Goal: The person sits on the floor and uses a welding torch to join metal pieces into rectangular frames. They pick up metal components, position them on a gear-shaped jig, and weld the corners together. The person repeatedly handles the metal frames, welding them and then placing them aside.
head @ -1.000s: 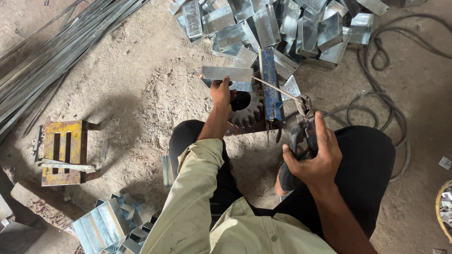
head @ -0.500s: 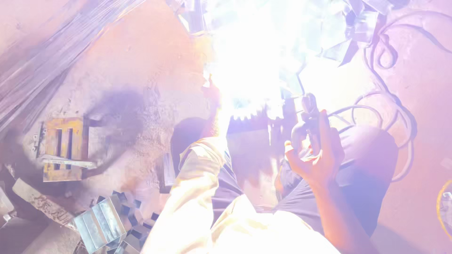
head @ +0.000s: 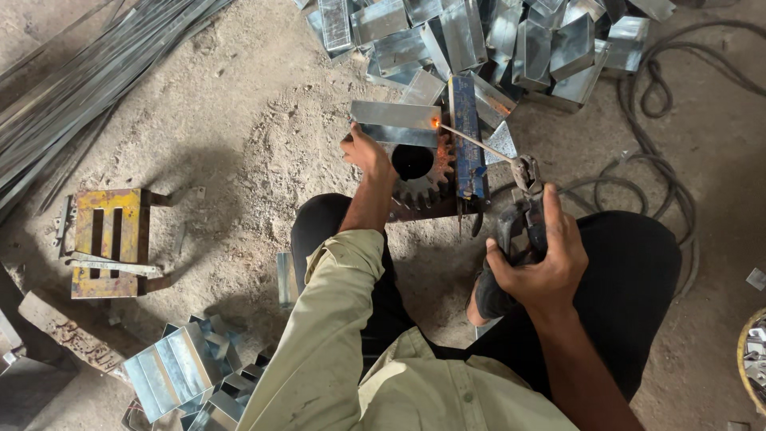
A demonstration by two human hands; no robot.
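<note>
Welding in hand, seen from above the seated worker. Left hand point(head: 365, 153) presses down on a flat galvanised channel piece point(head: 395, 124), fingers closed over its near edge, holding it against a rusty toothed gear point(head: 423, 172) that lies on the dirt floor point(head: 255, 128) as a rest. Right hand point(head: 536, 267) is wrapped tight round the electrode holder point(head: 523, 211); grip fully closed on it. The thin welding rod point(head: 477, 142) runs up and left from the holder, its tip touching the right end of the channel piece, where a small orange glow point(head: 435, 123) shows. A blue steel bar point(head: 467, 136) stands just beside that spot.

Progress, judged: one tack at that corner looks freshly laid; whether other seams are finished cannot be told. A large heap of similar channel pieces point(head: 495, 36) lies beyond the gear, a smaller heap point(head: 179, 371) near the worker's left side.

No packages, labels or signs visible. Only coloured item: a yellow slotted metal block point(head: 108, 239), rusted, to the left. Black cable point(head: 662, 160) loops at right; long steel strips point(head: 72, 88) upper left.
</note>
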